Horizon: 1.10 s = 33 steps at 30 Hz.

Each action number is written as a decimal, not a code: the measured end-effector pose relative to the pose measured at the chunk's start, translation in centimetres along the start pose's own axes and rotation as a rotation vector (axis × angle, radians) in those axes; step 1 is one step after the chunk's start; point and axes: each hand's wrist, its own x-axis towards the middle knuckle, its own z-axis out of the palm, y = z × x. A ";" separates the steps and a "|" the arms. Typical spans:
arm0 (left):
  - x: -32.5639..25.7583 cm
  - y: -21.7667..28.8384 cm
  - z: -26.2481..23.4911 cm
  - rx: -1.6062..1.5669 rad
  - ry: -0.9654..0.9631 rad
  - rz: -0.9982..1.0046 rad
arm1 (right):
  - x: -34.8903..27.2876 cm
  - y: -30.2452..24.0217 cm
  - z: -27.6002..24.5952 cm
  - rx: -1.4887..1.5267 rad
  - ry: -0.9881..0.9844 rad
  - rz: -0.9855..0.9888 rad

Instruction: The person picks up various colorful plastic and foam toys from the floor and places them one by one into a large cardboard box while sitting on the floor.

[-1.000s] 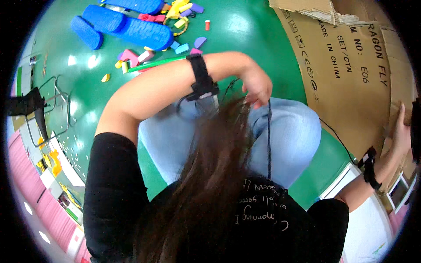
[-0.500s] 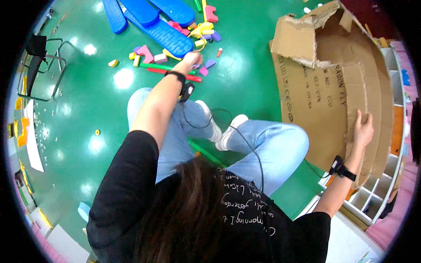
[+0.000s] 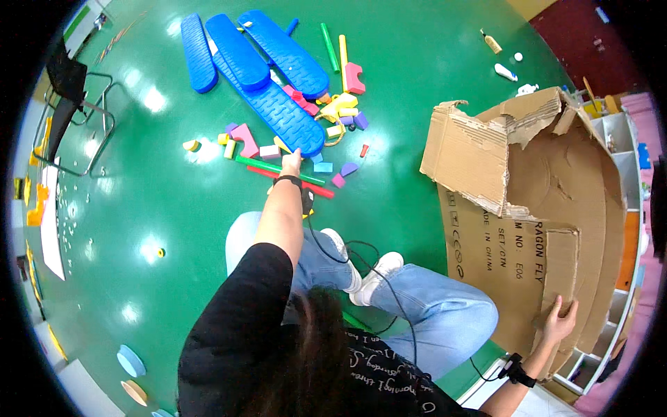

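Note:
At the near end of a long blue textured plank (image 3: 278, 111), my left hand (image 3: 292, 164) is closed, its fingers on the plank's tip. Under that wrist, a green stick (image 3: 267, 167) and a red stick (image 3: 316, 189) lie side by side on the floor. Out to the right, my right hand (image 3: 558, 322) grips the flap of a large torn cardboard box (image 3: 486, 278), which lies open. More blue planks, among them one at the far left (image 3: 199, 55) and one on the right (image 3: 288, 55), lie beyond my left hand.
Toy blocks are scattered around the planks, including a pink arch (image 3: 244, 140) and a purple piece (image 3: 349, 169). A folding chair (image 3: 83, 115) stands at left. A low shelf (image 3: 629, 201) runs behind the box. Bottles (image 3: 491, 42) lie far right. A cable (image 3: 399, 292) crosses my legs.
The view has shifted, so the floor things appear lower. My left hand has come onto the plank's tip, which it was beside. My right hand is nearer along the box flap.

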 end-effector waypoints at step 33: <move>-12.3 10.2 2.3 -0.891 -0.002 -0.075 | -0.8 1.1 0.7 -0.095 0.150 -0.064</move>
